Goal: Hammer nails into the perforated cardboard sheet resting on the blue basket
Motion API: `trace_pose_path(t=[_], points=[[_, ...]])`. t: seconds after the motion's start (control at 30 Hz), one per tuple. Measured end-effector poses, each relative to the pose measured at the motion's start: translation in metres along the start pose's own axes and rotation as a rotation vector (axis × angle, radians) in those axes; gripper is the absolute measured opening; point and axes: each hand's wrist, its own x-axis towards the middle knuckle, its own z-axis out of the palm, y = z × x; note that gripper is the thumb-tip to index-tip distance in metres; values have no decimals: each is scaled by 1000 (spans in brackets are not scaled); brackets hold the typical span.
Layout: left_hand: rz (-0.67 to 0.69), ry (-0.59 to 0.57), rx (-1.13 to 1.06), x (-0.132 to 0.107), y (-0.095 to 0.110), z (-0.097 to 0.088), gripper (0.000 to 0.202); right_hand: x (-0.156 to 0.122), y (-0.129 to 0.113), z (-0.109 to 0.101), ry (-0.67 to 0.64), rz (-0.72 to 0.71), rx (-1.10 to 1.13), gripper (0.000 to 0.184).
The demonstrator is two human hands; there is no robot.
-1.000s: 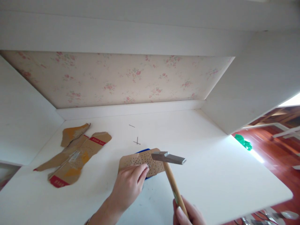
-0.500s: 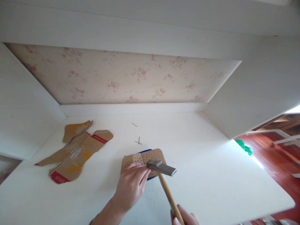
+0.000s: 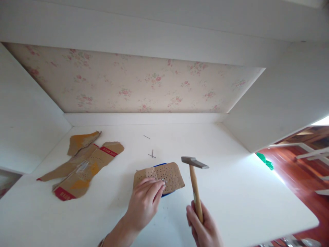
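My right hand (image 3: 204,223) is wrapped round the wooden handle of a hammer (image 3: 195,185). The hammer's metal head is raised to the right of a piece of brown cardboard (image 3: 173,175) dotted with many small holes. Blue edges of something underneath show at the cardboard's back and front. My left hand (image 3: 146,197) rests over the left half of the cardboard, thumb and fingers pinched together. A small metallic tip, seemingly a nail (image 3: 163,180), shows at those fingertips; most of it is hidden.
Loose thin nails (image 3: 152,155) lie behind the cardboard, with another nail (image 3: 146,137) farther back. Torn cardboard scraps (image 3: 87,168) with red and orange patches lie at the left of the white table (image 3: 231,206). White panels and a floral wall (image 3: 154,82) enclose the back.
My right hand has lifted the hammer up and to the right, off the spot by my left fingertips. The left hand has stayed in place on the cardboard.
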Motion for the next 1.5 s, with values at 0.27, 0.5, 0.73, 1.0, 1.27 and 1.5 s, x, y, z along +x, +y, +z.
trace_pose_path(t=[0.27,0.5,0.73,1.0,1.27,1.5], points=[[-10,-3,4,2,0,-1,15,61,-29,16,-94,-107,4,40],[-11,-7,-1,2,2,-2,16,71,-32,20,-245,-126,92,40],[-3,-27,-24,8,8,-7,19,69,-35,14,-250,-149,168,36],[-3,-28,-8,11,10,3,18,73,-30,8,-249,-127,192,36],[8,-11,-12,9,6,4,19,79,-20,10,-250,-84,223,35],[10,-5,-39,7,2,5,21,79,-20,9,-258,-65,229,32]])
